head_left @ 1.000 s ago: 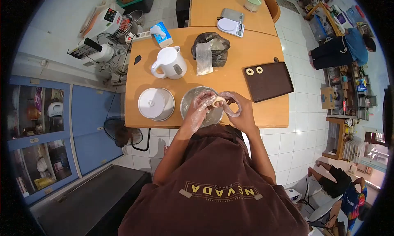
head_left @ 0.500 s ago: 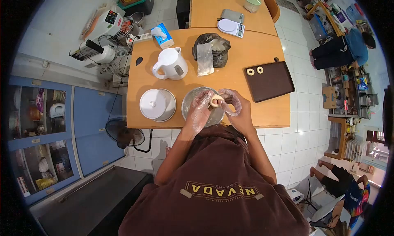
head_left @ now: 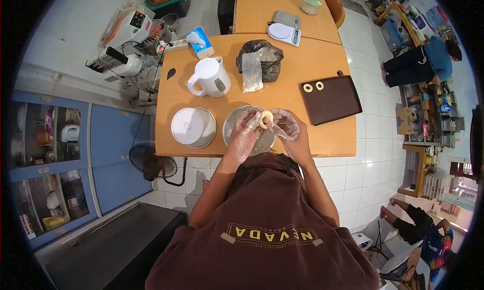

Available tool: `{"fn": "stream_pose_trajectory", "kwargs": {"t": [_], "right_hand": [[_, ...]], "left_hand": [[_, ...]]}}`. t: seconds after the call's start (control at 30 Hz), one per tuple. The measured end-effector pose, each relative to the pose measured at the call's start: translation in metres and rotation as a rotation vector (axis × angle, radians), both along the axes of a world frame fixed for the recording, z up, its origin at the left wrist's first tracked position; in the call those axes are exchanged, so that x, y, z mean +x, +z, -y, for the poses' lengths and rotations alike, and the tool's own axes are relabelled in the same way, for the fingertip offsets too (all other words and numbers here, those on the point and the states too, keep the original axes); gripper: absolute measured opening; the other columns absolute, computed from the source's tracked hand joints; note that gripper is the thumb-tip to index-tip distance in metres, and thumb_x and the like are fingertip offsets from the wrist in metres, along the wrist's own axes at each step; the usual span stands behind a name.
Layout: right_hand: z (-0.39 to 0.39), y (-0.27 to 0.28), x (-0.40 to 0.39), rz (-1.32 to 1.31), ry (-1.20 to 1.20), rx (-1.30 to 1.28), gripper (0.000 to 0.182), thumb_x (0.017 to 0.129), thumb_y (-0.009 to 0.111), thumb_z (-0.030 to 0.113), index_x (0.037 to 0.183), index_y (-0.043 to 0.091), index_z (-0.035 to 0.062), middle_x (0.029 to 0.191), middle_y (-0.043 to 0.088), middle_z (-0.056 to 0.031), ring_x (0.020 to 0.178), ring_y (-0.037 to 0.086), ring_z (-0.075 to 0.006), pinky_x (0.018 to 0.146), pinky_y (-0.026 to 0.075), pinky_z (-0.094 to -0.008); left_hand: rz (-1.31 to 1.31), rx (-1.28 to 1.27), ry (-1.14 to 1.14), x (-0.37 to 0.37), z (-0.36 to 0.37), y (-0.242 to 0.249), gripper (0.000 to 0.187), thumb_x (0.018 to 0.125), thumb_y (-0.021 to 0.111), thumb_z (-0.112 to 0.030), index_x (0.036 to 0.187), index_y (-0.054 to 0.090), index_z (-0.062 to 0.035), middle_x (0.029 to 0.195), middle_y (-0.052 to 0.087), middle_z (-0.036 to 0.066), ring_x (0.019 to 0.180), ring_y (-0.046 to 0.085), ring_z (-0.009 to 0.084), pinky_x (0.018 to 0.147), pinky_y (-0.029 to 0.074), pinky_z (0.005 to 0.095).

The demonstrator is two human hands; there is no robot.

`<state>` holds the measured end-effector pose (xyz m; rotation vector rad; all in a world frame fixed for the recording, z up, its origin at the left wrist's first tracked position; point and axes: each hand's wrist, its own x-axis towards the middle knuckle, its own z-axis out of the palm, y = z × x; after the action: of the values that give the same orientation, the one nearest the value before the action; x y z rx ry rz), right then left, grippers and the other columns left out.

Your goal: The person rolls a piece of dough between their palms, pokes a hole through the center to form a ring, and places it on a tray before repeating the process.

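A pale ring of dough (head_left: 266, 119) is held between both hands over a metal bowl (head_left: 233, 124) at the table's near edge. My left hand (head_left: 244, 138), dusted with white, has its fingers closed on the ring's left side. On the right side, my right hand (head_left: 288, 128), in a thin clear glove, grips the same ring. Two more dough rings (head_left: 313, 87) lie at the top left corner of a dark brown tray (head_left: 334, 101) to the right.
Left on the table (head_left: 282, 93) are a white lidded container (head_left: 187, 126) and a white jug (head_left: 210, 77). Beyond the bowl sits a black bag (head_left: 272, 63), with a scale (head_left: 284, 34) further back. Two people (head_left: 437, 55) are off to the right.
The ring of dough has turned to face the camera more and its hole shows more openly. The fingers of my right hand have shifted on it; the other objects are where they were.
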<state>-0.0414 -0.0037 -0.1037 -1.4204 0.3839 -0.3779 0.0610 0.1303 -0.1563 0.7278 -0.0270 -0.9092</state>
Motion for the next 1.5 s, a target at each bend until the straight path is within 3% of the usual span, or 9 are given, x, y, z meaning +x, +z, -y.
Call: {"fn": "stream_pose_trajectory", "kwargs": {"t": [0.23,0.33,0.43,0.63,0.73,0.83,0.93,1.13,1.5], "right_hand": [[0.004,-0.002,-0.002,0.059,-0.015,0.016,0.029,0.097,0.070,0.004,0.124,0.064,-0.0035,0.113,0.069,-0.0072,0.105,0.065,-0.0147,0.094,0.051,-0.0303],[0.004,-0.005,-0.003,0.044,-0.005,0.004,0.031,0.095,0.072,0.005,0.124,0.066,-0.0025,0.115,0.070,-0.0093,0.105,0.067,-0.0152,0.093,0.054,-0.0317],[-0.001,0.000,-0.004,0.067,-0.042,0.069,0.026,0.095,0.071,0.004,0.120,0.069,-0.0035,0.113,0.071,-0.0096,0.104,0.067,-0.0153,0.092,0.054,-0.0315],[0.004,-0.006,-0.007,0.039,-0.062,0.008,0.017,0.095,0.071,0.004,0.109,0.074,-0.0049,0.106,0.071,-0.0093,0.098,0.067,-0.0150,0.087,0.054,-0.0289],[0.004,-0.004,-0.007,0.053,-0.071,0.048,0.017,0.094,0.072,0.003,0.109,0.074,-0.0051,0.105,0.071,-0.0091,0.096,0.067,-0.0154,0.085,0.053,-0.0287],[0.002,0.001,-0.004,0.056,-0.080,0.020,0.019,0.093,0.073,0.005,0.109,0.074,-0.0054,0.103,0.071,-0.0086,0.095,0.067,-0.0157,0.086,0.053,-0.0294],[0.006,-0.008,-0.007,0.025,-0.029,-0.133,0.019,0.092,0.075,0.006,0.107,0.074,-0.0060,0.102,0.070,-0.0090,0.095,0.067,-0.0156,0.087,0.053,-0.0298],[0.001,-0.011,-0.008,0.021,-0.037,0.103,0.031,0.092,0.077,0.008,0.120,0.069,-0.0031,0.111,0.072,-0.0087,0.101,0.067,-0.0156,0.092,0.054,-0.0307],[-0.008,-0.025,-0.005,0.009,-0.089,0.006,0.030,0.092,0.075,0.006,0.120,0.068,-0.0038,0.106,0.072,-0.0075,0.100,0.068,-0.0140,0.089,0.055,-0.0303]], "left_hand": [[-0.010,-0.012,-0.012,-0.002,-0.005,0.006,0.022,0.103,0.064,-0.018,0.120,0.061,-0.0036,0.117,0.066,0.008,0.108,0.066,0.0170,0.094,0.054,0.0338],[0.169,0.163,-0.091,0.003,-0.002,0.007,0.021,0.104,0.063,-0.018,0.117,0.063,-0.0020,0.114,0.068,0.009,0.104,0.069,0.0194,0.093,0.055,0.0354],[0.176,0.185,-0.078,0.005,-0.002,0.018,0.019,0.103,0.064,-0.017,0.114,0.064,-0.0019,0.112,0.069,0.010,0.102,0.070,0.0200,0.090,0.056,0.0352],[0.041,-0.063,-0.089,0.004,-0.005,0.000,0.016,0.101,0.066,-0.013,0.114,0.063,-0.0032,0.112,0.069,0.010,0.107,0.069,0.0195,0.092,0.057,0.0351],[0.011,0.004,-0.107,0.002,-0.004,-0.003,0.021,0.102,0.064,-0.013,0.121,0.059,-0.0062,0.123,0.065,0.010,0.116,0.066,0.0244,0.100,0.056,0.0439],[0.021,0.018,-0.095,-0.002,-0.002,0.015,0.017,0.100,0.067,-0.010,0.115,0.061,-0.0039,0.111,0.067,0.008,0.107,0.068,0.0190,0.094,0.057,0.0360],[0.043,0.081,-0.134,0.001,-0.003,0.010,0.017,0.100,0.067,-0.011,0.115,0.062,-0.0039,0.111,0.067,0.008,0.107,0.068,0.0189,0.093,0.057,0.0362],[0.035,0.048,-0.078,0.002,-0.009,0.000,0.017,0.101,0.067,-0.012,0.114,0.062,-0.0041,0.112,0.067,0.008,0.106,0.068,0.0193,0.093,0.057,0.0354],[0.069,0.037,-0.059,0.002,-0.011,-0.008,0.016,0.102,0.063,-0.009,0.117,0.062,-0.0022,0.117,0.066,0.009,0.109,0.067,0.0196,0.094,0.057,0.0369]]}}
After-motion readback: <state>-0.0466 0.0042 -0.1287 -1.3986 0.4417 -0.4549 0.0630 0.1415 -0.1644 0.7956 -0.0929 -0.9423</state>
